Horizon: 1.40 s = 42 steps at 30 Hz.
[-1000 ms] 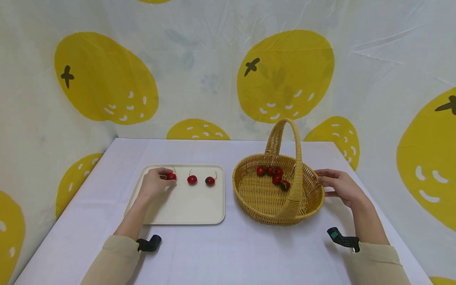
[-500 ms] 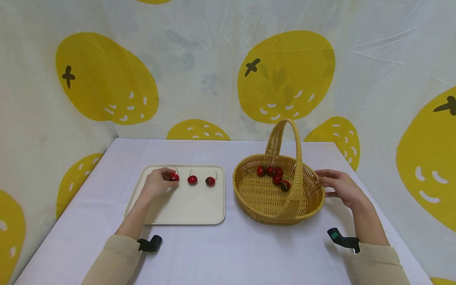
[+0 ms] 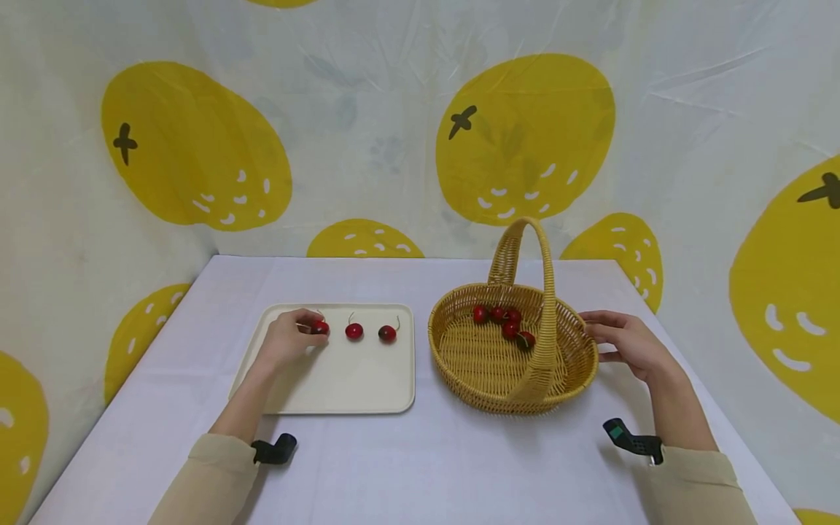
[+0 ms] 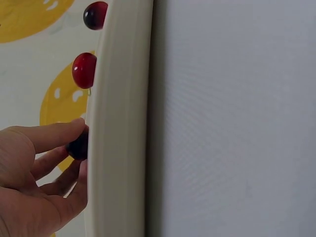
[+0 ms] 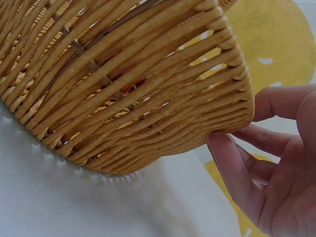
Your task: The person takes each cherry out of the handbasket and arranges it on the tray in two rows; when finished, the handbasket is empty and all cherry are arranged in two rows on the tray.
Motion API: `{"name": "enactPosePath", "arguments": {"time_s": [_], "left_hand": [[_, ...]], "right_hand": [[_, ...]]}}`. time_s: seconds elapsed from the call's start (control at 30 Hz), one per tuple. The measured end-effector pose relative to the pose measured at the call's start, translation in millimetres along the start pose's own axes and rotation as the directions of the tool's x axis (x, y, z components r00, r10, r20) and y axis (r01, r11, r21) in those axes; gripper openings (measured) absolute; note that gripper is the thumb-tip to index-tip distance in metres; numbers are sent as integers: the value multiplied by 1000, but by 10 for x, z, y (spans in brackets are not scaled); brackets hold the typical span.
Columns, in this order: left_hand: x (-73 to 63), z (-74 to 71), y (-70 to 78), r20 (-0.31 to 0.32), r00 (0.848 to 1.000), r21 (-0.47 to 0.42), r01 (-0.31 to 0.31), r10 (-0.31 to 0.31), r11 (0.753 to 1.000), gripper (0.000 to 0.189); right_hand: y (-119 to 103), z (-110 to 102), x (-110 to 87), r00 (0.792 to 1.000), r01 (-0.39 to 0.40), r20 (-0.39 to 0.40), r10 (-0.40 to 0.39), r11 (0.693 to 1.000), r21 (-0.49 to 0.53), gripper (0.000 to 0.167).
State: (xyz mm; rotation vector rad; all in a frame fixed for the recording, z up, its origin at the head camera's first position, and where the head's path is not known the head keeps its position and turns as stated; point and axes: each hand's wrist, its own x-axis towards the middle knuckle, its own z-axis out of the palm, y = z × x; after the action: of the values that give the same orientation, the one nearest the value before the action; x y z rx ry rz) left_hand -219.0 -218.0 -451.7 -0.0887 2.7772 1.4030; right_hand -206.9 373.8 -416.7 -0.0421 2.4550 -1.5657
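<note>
Pinched cherry (image 3: 319, 328): is being shifted slightly toward the middle cherry (image 3: 354, 332) since the frame of a second ago; is being held at the far left part of the tray (image 3: 361, 379); contact with the tray cannot be told.
Left hand (image 3: 286, 339): is being held nearly closed, the fruit being pinched between thumb and fingertips.
Middle and outer cherry (image 3: 387, 334): are being carried by the tray, apart from each other.
Right hand (image 3: 631, 348): is being held partly open, the basket (image 3: 453, 364) being gripped at its right end.
Basket: is being supported by the desk (image 3: 420, 467) beside the tray; five cherries (image 3: 511, 332) are being contained.
</note>
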Motion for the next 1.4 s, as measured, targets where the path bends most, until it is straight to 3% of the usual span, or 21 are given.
{"name": "enactPosePath", "arguments": {"time_s": [0.37,0.9,1.13,1.4], "left_hand": [[-7,-31,11,7,1000,24,17,-17,1000,44],[29,-84,14,12,999,49,-50,50,998,50],[43,-38,182,-7,996,67,-90,91,994,47],[10,240,493,-28,969,-28,-246,245,969,35]], "right_hand": [[5,-6,6,1000,-8,2,8,1000,5,55],[11,-7,-1,1000,2,0,-2,1000,11,55],[-7,-5,-12,1000,-3,-2,3,1000,-1,55],[-10,0,-1,1000,-5,4,5,1000,-6,55]]}}
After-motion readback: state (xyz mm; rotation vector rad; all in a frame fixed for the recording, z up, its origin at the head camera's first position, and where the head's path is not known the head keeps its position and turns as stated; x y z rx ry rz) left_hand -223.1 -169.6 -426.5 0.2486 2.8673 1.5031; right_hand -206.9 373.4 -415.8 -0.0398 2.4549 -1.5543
